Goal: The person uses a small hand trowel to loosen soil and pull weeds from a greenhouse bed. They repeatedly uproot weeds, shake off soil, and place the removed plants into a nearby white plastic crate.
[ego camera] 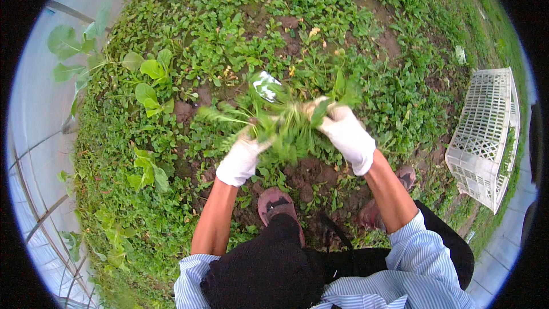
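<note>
Both of my hands wear whitish work gloves with soiled fingers and are raised over the leafy ground in front of my knees. My left hand grips stems of a bunch of green leafy plants. Facing it, my right hand closes on the other side of the greens, which are blurred between the two hands. Just beyond them a white-and-green piece, perhaps plastic, shows among the leaves; what it rests on is unclear.
A white plastic crate with greens inside stands tilted at the right. Larger-leaved plants grow at the left beside plastic sheeting on a frame. My shoes are on soil among low plants.
</note>
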Motion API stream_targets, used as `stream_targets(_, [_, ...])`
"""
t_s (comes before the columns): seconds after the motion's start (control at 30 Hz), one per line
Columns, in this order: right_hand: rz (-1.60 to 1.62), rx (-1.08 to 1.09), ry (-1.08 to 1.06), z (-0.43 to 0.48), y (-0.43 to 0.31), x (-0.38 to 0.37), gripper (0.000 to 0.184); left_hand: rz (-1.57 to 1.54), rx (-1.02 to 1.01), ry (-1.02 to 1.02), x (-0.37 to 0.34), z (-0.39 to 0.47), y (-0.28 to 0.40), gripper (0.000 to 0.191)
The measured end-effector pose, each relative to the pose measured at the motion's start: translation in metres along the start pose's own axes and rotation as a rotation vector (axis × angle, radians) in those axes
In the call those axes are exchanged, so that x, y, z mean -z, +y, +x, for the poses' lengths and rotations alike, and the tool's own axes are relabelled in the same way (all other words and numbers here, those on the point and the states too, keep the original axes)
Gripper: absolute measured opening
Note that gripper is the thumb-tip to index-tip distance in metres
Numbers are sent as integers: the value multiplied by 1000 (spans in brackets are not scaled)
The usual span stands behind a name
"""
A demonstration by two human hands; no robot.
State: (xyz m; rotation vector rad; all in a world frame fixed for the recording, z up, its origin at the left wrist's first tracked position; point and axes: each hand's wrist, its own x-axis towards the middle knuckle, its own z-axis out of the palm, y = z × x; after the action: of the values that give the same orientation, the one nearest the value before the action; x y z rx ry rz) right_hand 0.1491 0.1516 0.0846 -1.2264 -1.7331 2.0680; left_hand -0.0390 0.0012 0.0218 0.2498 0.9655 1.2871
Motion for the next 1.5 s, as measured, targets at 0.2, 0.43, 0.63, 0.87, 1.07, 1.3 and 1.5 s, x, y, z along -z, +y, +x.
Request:
stream_targets(0.2, [316,67,40,-4,13,-6,19,153,-119,75,-20,-1,-5,63])
stream_targets(0.43, [170,302,48,-11,28,-29,29,454,-128,164,-50,1,-18,51])
stream_targets(0.63, [44,351,134,-25,32,-24,54,515,-479,279,-48,-2,-24,31])
stream_targets(0.87, [171,255,73,-35,16,-30,91,197,-496,260,-39,7,-57,27])
stream_targets(1.07, [424,342,371,-34,2,-15,61,196,-367,253,31,-5,-115,26])
stream_targets(1.3, [-143,385,314,-43,-14,-17,35,1353,-676,261,-35,-5,-36,17])
stream_targets(1.5, [-388,228,121,-39,-20,-20,34,1261,-768,307,-43,-3,-27,23])
